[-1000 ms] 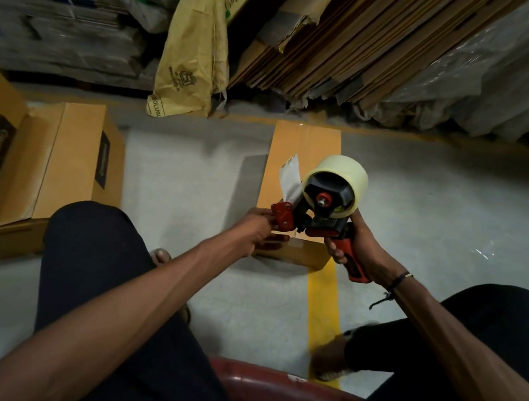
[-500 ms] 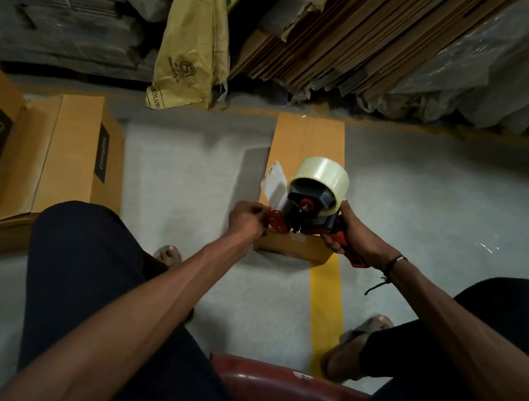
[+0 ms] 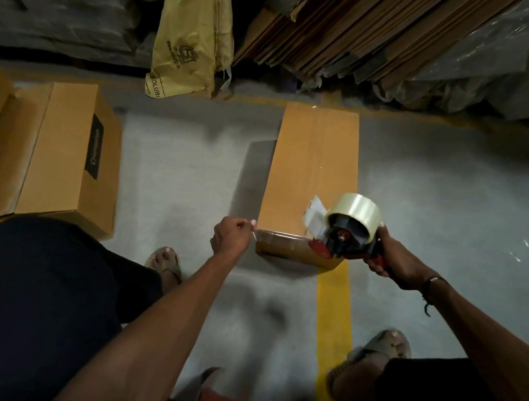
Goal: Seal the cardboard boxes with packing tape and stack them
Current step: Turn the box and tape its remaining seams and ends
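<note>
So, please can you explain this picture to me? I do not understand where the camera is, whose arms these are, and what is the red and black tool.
There is no machine here. The camera sits on a person's head and looks down, so the two arms are that person's own. The person's legs and sandalled feet show below.

The right hand grips a tape dispenser, a red and black tool that carries a roll of clear packing tape. The left hand pinches the free end of the tape strip, stretched between hand and tool across the near end of a long cardboard box on the grey floor.

On the left stand more cardboard boxes with dark labels. A yellow line is painted on the floor. At the back lean flat cardboard sheets and a yellow sack.
</note>
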Motion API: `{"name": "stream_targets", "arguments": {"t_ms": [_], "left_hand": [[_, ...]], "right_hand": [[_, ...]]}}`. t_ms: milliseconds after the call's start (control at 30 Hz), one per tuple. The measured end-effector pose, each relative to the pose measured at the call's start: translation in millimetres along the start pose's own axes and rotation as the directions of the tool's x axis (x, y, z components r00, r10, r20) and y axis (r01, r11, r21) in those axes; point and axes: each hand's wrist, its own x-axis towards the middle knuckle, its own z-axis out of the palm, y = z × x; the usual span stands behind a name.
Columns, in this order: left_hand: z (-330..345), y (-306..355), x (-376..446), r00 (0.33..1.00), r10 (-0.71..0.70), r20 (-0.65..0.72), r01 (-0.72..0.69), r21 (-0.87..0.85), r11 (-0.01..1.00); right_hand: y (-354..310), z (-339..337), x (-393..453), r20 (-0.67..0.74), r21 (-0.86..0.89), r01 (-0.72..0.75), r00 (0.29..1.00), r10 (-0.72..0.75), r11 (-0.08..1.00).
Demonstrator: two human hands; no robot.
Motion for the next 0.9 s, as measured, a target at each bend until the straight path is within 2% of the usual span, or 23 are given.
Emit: {"name": "stream_targets", "arguments": {"t_ms": [200, 333, 467, 767, 900], "left_hand": [[25, -14, 31, 0.998, -0.059, -0.015, 0.061, 0.138, 0.989], [34, -19, 49, 0.997, -0.041, -0.058, 0.05, 0.175, 0.983], [38, -25, 62, 0.999, -0.008, -0.046, 0.017, 0.214, 0.977], [55, -32, 70, 0.998, -0.042, -0.039, 0.05, 0.226, 0.973], [63, -37, 70, 0.996, -0.079, -0.028, 0.082, 0.164, 0.983]], "right_hand": [[1, 3, 27, 0.005, -0.067, -0.01, 1.0, 0.01, 0.998], [-4, 7, 46, 0.021, -0.131, -0.016, 1.0, 0.019, 0.991], [-3, 8, 61, 0.039, -0.193, -0.004, 0.999, 0.012, 0.981], [3, 8, 78, 0.041, -0.299, 0.001, 0.999, 0.012, 0.954], [6, 10, 84, 0.028, -0.405, 0.021, 1.0, -0.01, 0.914]]}}
